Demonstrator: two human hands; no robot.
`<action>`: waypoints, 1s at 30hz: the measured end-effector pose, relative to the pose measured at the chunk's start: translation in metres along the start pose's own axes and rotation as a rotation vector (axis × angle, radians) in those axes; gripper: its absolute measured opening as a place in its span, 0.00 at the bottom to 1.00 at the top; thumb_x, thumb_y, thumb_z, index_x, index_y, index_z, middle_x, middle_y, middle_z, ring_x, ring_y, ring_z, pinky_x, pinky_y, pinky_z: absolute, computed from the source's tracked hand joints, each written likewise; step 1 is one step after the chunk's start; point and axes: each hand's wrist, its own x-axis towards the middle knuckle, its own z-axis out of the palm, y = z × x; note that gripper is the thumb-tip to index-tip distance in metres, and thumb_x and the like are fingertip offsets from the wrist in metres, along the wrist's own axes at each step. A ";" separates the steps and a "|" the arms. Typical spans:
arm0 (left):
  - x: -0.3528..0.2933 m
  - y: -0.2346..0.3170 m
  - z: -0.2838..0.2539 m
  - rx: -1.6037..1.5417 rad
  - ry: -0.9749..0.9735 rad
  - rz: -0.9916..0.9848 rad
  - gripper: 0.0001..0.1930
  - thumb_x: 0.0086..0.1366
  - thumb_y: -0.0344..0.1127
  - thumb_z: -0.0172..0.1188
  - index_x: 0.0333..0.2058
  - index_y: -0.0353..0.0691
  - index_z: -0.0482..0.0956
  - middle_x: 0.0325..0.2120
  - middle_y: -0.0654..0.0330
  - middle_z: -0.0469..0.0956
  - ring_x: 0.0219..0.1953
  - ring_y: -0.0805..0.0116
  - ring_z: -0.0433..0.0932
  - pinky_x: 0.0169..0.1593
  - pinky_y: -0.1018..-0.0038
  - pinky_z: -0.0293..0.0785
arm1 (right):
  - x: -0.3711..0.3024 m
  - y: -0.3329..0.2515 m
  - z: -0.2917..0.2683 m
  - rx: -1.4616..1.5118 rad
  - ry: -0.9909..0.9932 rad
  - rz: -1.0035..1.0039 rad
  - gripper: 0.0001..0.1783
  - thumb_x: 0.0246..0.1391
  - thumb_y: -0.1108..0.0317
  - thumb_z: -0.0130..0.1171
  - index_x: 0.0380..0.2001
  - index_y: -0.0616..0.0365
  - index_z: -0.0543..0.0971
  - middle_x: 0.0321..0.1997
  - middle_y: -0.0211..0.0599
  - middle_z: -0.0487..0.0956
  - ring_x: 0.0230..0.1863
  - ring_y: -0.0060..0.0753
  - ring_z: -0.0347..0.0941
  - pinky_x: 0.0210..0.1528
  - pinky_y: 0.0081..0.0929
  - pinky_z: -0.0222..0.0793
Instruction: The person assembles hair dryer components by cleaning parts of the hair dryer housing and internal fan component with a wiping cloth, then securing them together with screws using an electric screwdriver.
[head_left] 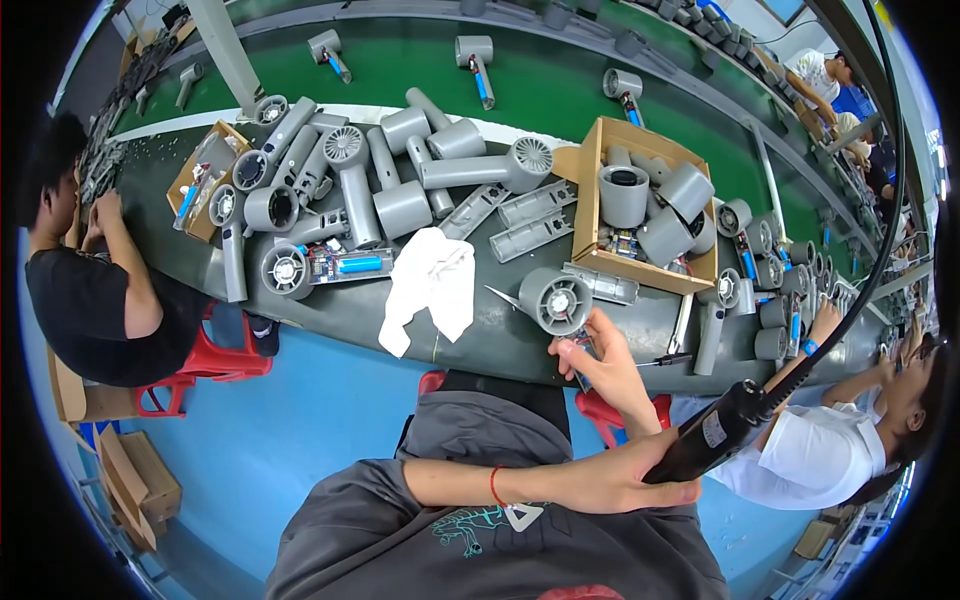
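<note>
My left forearm, with a red cord at the wrist, crosses in front of my body. My left hand (630, 475) is closed around a black electric screwdriver (712, 432) with a cable running up to the right. Beyond it, my right hand (607, 368) pinches a grey handheld fan (556, 302) just below its round head, over the table's near edge. Circuit parts show at the fan's opened handle, partly hidden by my fingers. The right forearm is mostly hidden behind the left hand. Left of the fan lies a crumpled white cloth (432, 285).
Several grey fans and handle shells pile up on the dark table (350, 318). A cardboard box (645, 268) holds grey fan housings; a smaller box (205, 185) stands left. Behind, a green conveyor belt (400, 70) carries fans. People sit at left (100, 290) and right (820, 450).
</note>
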 end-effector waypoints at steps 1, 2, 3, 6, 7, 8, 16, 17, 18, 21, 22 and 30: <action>0.001 -0.001 0.000 -0.015 0.012 -0.002 0.28 0.71 0.56 0.54 0.44 0.31 0.61 0.30 0.64 0.64 0.32 0.77 0.63 0.36 0.77 0.63 | 0.001 -0.002 0.005 -0.131 0.021 0.040 0.20 0.59 0.65 0.63 0.49 0.61 0.70 0.42 0.37 0.80 0.34 0.20 0.74 0.35 0.22 0.71; 0.002 -0.002 0.000 -0.030 0.024 -0.005 0.28 0.70 0.56 0.54 0.45 0.31 0.61 0.28 0.65 0.64 0.31 0.77 0.63 0.35 0.77 0.63 | 0.001 -0.002 0.008 -0.262 0.042 0.080 0.21 0.56 0.64 0.66 0.48 0.62 0.71 0.39 0.38 0.81 0.33 0.21 0.74 0.36 0.24 0.72; 0.004 -0.004 -0.001 -0.029 0.024 -0.005 0.28 0.70 0.56 0.54 0.45 0.31 0.61 0.28 0.65 0.64 0.31 0.77 0.63 0.35 0.77 0.63 | 0.010 0.007 0.013 -0.489 0.044 -0.197 0.24 0.50 0.66 0.70 0.48 0.61 0.75 0.46 0.40 0.80 0.31 0.32 0.78 0.37 0.28 0.75; 0.007 -0.007 -0.003 -0.076 0.034 0.013 0.27 0.70 0.55 0.56 0.45 0.32 0.62 0.27 0.66 0.64 0.30 0.78 0.63 0.34 0.78 0.63 | 0.010 0.005 0.025 -0.787 0.015 -0.269 0.21 0.47 0.66 0.71 0.43 0.62 0.78 0.45 0.43 0.81 0.36 0.41 0.80 0.42 0.29 0.75; 0.008 -0.007 -0.003 -0.065 0.061 0.038 0.26 0.70 0.54 0.56 0.45 0.32 0.62 0.27 0.66 0.64 0.30 0.78 0.63 0.34 0.78 0.63 | 0.012 0.007 0.028 -0.818 0.047 -0.305 0.20 0.44 0.66 0.73 0.40 0.62 0.79 0.40 0.43 0.81 0.40 0.42 0.78 0.43 0.30 0.73; 0.008 -0.007 -0.003 -0.055 0.088 0.064 0.26 0.70 0.53 0.57 0.45 0.33 0.63 0.27 0.66 0.65 0.30 0.78 0.63 0.34 0.78 0.63 | 0.014 0.007 0.032 -0.817 0.048 -0.306 0.20 0.44 0.66 0.73 0.40 0.62 0.79 0.40 0.43 0.81 0.40 0.42 0.78 0.43 0.30 0.73; 0.007 -0.001 -0.011 -0.096 0.068 -0.042 0.28 0.69 0.54 0.57 0.47 0.30 0.62 0.33 0.62 0.66 0.35 0.76 0.64 0.38 0.77 0.64 | 0.027 -0.001 0.021 -0.932 0.246 -0.594 0.18 0.48 0.68 0.69 0.43 0.61 0.80 0.41 0.39 0.78 0.36 0.45 0.75 0.40 0.34 0.73; 0.007 -0.002 -0.012 -0.123 0.032 -0.084 0.29 0.69 0.54 0.57 0.47 0.30 0.62 0.35 0.61 0.66 0.36 0.75 0.64 0.39 0.77 0.64 | 0.028 -0.001 0.015 -0.833 0.302 -0.551 0.16 0.50 0.69 0.67 0.43 0.60 0.81 0.41 0.39 0.78 0.36 0.45 0.75 0.40 0.34 0.73; 0.007 0.000 -0.013 -0.125 0.029 -0.088 0.29 0.69 0.54 0.57 0.47 0.30 0.62 0.35 0.61 0.66 0.36 0.75 0.64 0.39 0.77 0.64 | 0.029 -0.004 0.008 -0.831 0.307 -0.548 0.16 0.50 0.69 0.67 0.43 0.60 0.81 0.41 0.39 0.78 0.36 0.45 0.75 0.40 0.34 0.73; 0.007 0.005 -0.012 -0.013 0.078 -0.082 0.29 0.69 0.53 0.57 0.49 0.29 0.62 0.37 0.59 0.67 0.40 0.73 0.66 0.44 0.75 0.66 | 0.041 -0.014 -0.008 -1.153 0.121 -0.525 0.09 0.53 0.71 0.62 0.39 0.55 0.83 0.38 0.38 0.78 0.33 0.47 0.77 0.37 0.37 0.74; 0.008 0.005 -0.011 -0.059 0.066 -0.056 0.30 0.69 0.53 0.57 0.51 0.29 0.61 0.39 0.58 0.67 0.42 0.72 0.66 0.47 0.74 0.66 | 0.044 -0.017 -0.009 -1.153 0.124 -0.523 0.09 0.53 0.71 0.62 0.39 0.55 0.83 0.38 0.38 0.78 0.33 0.47 0.77 0.37 0.37 0.74; 0.010 0.005 -0.010 -0.109 0.020 -0.072 0.30 0.70 0.50 0.57 0.57 0.31 0.60 0.46 0.57 0.65 0.49 0.71 0.64 0.54 0.72 0.64 | 0.052 -0.025 -0.005 -1.243 -0.049 -0.526 0.05 0.54 0.70 0.60 0.33 0.58 0.75 0.31 0.39 0.75 0.28 0.45 0.76 0.29 0.37 0.71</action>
